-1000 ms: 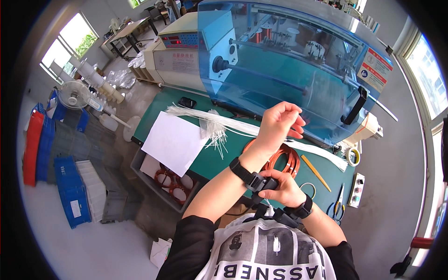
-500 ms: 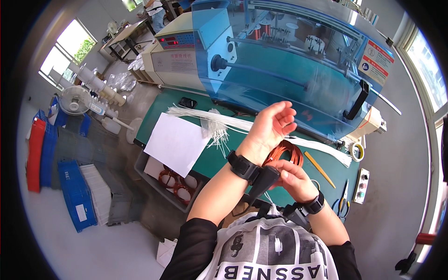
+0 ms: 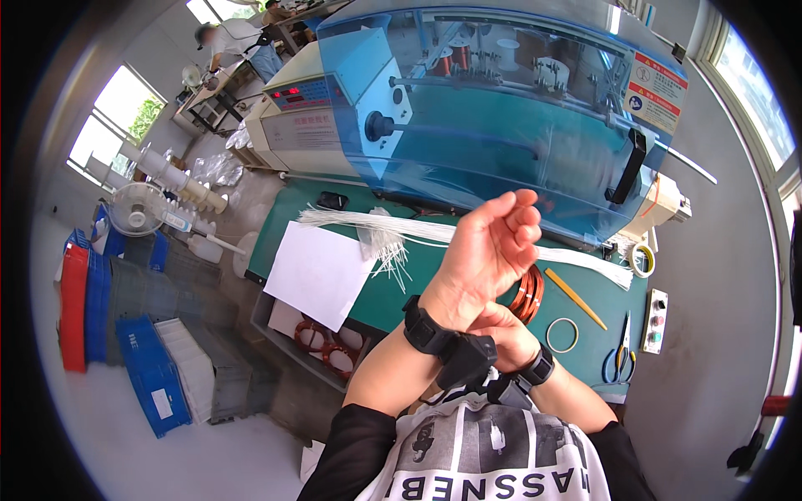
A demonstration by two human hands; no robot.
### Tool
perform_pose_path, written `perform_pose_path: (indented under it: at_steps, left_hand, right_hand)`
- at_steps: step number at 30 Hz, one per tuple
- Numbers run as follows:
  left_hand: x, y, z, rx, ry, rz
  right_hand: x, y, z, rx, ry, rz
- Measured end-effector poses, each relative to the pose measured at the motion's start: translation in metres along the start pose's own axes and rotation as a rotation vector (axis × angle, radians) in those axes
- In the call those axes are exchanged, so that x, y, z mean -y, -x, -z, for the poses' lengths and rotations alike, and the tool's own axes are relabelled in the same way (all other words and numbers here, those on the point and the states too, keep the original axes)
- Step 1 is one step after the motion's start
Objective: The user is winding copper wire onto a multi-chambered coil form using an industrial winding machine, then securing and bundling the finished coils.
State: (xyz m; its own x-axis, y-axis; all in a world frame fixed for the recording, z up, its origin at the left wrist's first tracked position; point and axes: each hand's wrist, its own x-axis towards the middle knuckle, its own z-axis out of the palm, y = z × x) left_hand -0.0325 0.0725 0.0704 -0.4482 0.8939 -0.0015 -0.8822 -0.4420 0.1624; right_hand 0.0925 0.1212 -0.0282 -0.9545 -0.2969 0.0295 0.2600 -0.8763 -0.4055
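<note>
My left hand [image 3: 494, 250] is raised over the green bench with its palm turned up, the fingers loosely bent and nothing in them. A black strap holds a dark module [image 3: 468, 361] at that wrist. Against the left wrist, my right hand [image 3: 506, 334] has its fingers bent together; their tips are hidden, so what they grip cannot be made out. A coil of copper-coloured wire [image 3: 528, 294] lies partly behind the hands. Beyond it stretches a bundle of thin white tubes [image 3: 426, 221]. A pale ring [image 3: 562, 335] and a yellow stick [image 3: 576, 298] lie to the right.
Behind the bench stands a winding machine [image 3: 301, 125] with a blue transparent cover [image 3: 468, 159]. Pliers [image 3: 620, 361], a tape roll [image 3: 642, 260] and a button box [image 3: 656, 321] are at right. White paper [image 3: 316, 271] overlaps a grey bin [image 3: 271, 321] holding wire coils. Another person [image 3: 238, 42] works far left.
My right hand has moved from the dark module to the left wrist, with its fingertips now behind it. The pale ring shows more fully. The far person has come into fuller view.
</note>
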Motion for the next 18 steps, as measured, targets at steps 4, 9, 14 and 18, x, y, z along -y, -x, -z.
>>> perform_pose_path:
  at_steps: [4, 9, 14, 18]
  left_hand:
    - [-0.002, 0.012, -0.016, 0.067, -0.02, 0.014]
    - [-0.024, 0.016, -0.018, 0.159, 0.073, -0.102]
    - [-0.048, 0.01, -0.009, 0.008, 0.012, -0.359]
    - [-0.039, 0.006, -0.011, -0.103, 0.045, -0.3]
  right_hand:
    - [0.007, 0.007, -0.027, 0.137, 0.181, -0.032]
    - [0.02, 0.008, -0.064, 0.194, 1.212, 0.345]
    - [-0.002, 0.01, -0.056, 0.091, 1.548, 0.42]
    - [-0.003, 0.002, -0.049, -0.017, 1.169, 0.412]
